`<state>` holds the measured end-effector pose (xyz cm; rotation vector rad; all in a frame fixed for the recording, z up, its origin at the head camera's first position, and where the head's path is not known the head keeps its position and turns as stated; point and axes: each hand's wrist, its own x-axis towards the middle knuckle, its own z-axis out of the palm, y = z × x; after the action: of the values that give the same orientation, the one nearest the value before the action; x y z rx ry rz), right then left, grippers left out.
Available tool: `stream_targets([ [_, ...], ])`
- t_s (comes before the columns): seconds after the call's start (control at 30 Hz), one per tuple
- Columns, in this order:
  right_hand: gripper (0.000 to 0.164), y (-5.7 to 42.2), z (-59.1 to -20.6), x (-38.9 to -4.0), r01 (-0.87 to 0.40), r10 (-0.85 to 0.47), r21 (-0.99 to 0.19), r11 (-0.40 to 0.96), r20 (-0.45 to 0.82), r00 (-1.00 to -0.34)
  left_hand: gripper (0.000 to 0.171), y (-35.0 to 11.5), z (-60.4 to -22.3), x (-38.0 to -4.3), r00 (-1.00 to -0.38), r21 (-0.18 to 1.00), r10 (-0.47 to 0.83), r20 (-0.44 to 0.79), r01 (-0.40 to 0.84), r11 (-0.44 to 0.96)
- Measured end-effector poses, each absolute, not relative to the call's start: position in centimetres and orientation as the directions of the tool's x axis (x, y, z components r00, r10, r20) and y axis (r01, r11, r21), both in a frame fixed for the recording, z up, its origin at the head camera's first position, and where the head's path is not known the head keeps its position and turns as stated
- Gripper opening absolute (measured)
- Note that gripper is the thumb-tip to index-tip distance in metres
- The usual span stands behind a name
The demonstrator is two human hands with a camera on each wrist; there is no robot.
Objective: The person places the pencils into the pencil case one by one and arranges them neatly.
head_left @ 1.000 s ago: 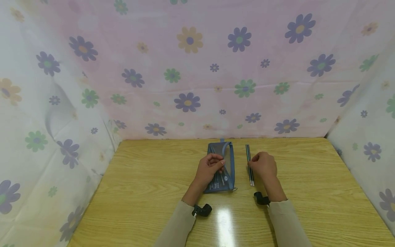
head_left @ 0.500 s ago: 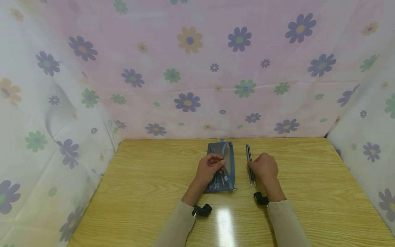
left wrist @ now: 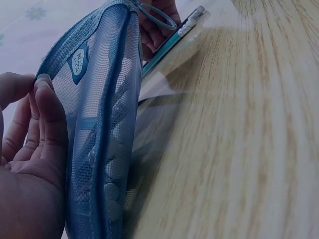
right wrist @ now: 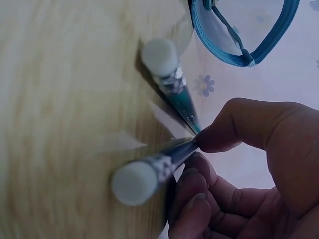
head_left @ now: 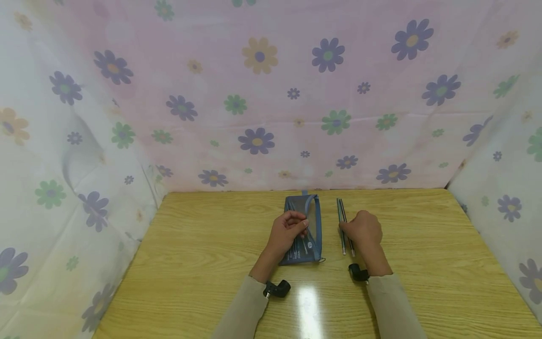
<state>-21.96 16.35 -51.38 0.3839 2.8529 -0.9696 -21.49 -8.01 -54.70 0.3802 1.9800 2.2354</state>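
A blue mesh zip pouch (head_left: 298,203) lies on the table, its zipped side gaping towards the right. My left hand (head_left: 285,234) pinches the edge of that opening between thumb and fingertips, as the left wrist view also shows. To the pouch's right are two pencils with white eraser ends facing me: a green pencil (right wrist: 183,103) on the left and a dark pencil (right wrist: 180,152) on the right. My right hand (head_left: 363,230) pinches the dark pencil with thumb and forefinger. The green one crosses close by the thumb tip, its eraser end spread apart from the dark one's.
The wooden table (head_left: 203,235) reaches back to a flowered cloth (head_left: 275,103), with more cloth on both sides. A metal ring (left wrist: 158,15) hangs at the pouch's near corner. Black wrist cameras sit on both wrists.
The pencils lay side by side; their near ends have spread apart, the dark pencil's end swinging right with my right hand. My left hand and the pouch have stayed in place.
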Motion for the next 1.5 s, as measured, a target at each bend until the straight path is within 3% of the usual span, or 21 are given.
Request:
stream_targets([
  [0.33,0.044,16.6,-51.5,-22.0,0.244,0.179,-0.598,0.764,-0.166,-0.97,0.03,-8.0,-54.8,-21.5,-0.956,0.99,0.274,0.103,0.071,-0.123],
  [0.83,0.04,16.9,-51.4,-22.1,0.232,0.165,-0.597,0.768,-0.166,-0.972,0.027,-8.1,-55.0,-21.6,-0.956,0.989,0.274,0.105,0.071,-0.133],
  [1.2,0.048,16.6,-50.6,-21.8,0.198,0.122,-0.614,0.764,-0.164,-0.979,0.026,-8.2,-55.1,-21.5,-0.956,0.989,0.276,0.102,0.067,-0.133],
  [1.5,0.031,15.9,-49.8,-21.4,0.175,0.091,-0.628,0.758,-0.164,-0.982,0.027,-8.2,-55.0,-21.5,-0.955,0.987,0.277,0.105,0.067,-0.143],
])
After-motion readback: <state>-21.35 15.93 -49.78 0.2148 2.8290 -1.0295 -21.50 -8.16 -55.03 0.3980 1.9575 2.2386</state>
